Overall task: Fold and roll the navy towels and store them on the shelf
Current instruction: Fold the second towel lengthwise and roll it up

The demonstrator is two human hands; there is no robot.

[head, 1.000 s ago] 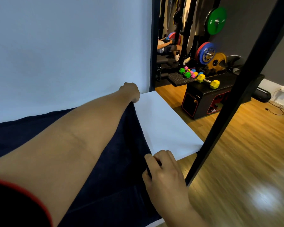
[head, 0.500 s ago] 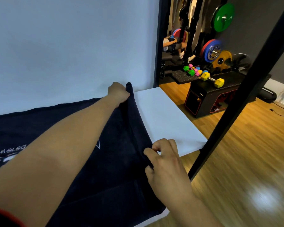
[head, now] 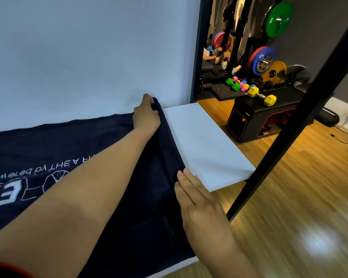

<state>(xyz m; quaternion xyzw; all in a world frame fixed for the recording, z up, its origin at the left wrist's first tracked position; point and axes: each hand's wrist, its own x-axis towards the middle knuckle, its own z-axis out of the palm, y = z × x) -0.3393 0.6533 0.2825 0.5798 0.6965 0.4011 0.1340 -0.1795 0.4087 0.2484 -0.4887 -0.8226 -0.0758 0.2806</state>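
Right hand (head: 199, 199): fingers straight, pressed together, lying flat on the near right edge of the one navy towel (head: 68, 145). One black post (head: 289, 141) just right of it. The towel is spread on the white table (head: 205, 145), white print left of my left arm. Left hand (head: 147, 115) further out: fingers curled, gripping the towel's far right corner by the wall. Beyond it: one yellow dumbbell (head: 261, 96) on one black box (head: 259, 117).

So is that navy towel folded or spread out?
Spread out: the navy towel lies flat across the white table, printed lettering showing, no roll started.
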